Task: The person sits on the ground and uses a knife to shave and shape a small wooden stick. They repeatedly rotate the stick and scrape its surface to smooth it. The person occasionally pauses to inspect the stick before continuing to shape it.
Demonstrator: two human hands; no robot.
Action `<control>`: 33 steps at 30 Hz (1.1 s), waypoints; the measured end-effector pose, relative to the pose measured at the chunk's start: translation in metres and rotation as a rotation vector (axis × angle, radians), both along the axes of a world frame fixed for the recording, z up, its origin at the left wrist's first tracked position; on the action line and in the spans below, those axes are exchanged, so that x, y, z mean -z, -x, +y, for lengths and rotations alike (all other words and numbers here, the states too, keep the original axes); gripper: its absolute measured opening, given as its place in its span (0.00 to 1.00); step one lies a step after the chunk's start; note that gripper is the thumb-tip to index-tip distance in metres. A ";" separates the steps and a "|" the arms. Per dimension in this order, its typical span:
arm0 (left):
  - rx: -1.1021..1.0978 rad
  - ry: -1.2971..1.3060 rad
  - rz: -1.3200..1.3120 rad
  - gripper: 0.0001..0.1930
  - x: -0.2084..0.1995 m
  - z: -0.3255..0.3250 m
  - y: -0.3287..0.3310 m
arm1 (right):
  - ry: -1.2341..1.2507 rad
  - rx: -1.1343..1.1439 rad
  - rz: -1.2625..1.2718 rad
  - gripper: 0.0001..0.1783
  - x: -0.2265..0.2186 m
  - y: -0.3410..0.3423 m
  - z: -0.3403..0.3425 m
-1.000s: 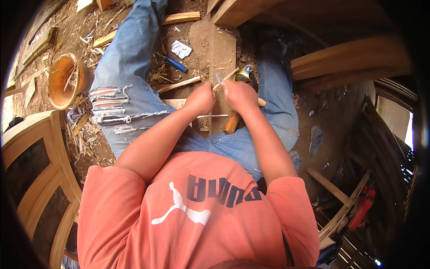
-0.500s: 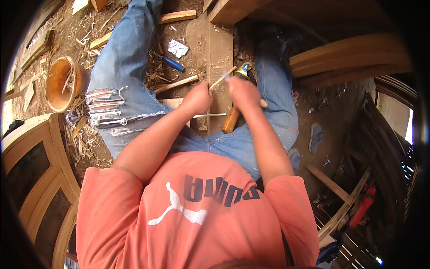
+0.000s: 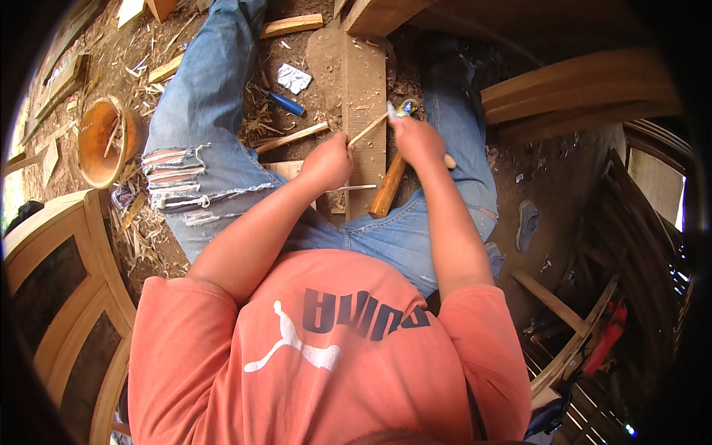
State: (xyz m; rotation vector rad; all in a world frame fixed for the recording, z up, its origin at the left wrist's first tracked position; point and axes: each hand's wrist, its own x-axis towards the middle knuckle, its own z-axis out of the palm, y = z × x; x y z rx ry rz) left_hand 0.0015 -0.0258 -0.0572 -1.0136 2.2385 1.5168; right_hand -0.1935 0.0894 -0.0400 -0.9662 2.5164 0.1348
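Note:
My left hand (image 3: 330,162) is closed around a thin wooden stick (image 3: 368,130), which slants up and to the right from the fist. My right hand (image 3: 420,142) grips a bladed tool; its pale metal blade (image 3: 391,112) shows by the stick's far end, and the light end of its handle (image 3: 449,161) pokes out behind the hand. The fist hides the rest of that tool. Below my right hand, a thick brown wooden handle (image 3: 387,187) lies slanted across a plank (image 3: 363,81). Another thin pale stick (image 3: 357,188) lies near my left wrist.
Between my legs lie a blue cylindrical handle (image 3: 287,104), a crumpled white piece (image 3: 294,78) and a wood strip (image 3: 295,138). An orange bucket (image 3: 95,174) stands left among shavings. A panelled wooden frame (image 3: 89,271) is at lower left, thick beams (image 3: 578,87) at upper right.
My right hand has moved a little to the right and down, bringing the blade by the stick's far end. My left hand stays nearly in place, still gripping the stick.

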 end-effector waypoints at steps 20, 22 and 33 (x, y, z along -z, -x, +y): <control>0.069 -0.010 0.015 0.17 0.007 -0.005 -0.001 | 0.246 0.238 -0.109 0.22 -0.034 -0.002 0.048; 0.053 -0.021 0.055 0.17 0.020 -0.005 0.000 | 0.377 0.370 -0.265 0.20 -0.039 -0.021 0.057; 0.003 -0.112 0.112 0.22 0.045 -0.015 -0.001 | 0.699 0.526 -0.589 0.13 -0.014 -0.037 0.098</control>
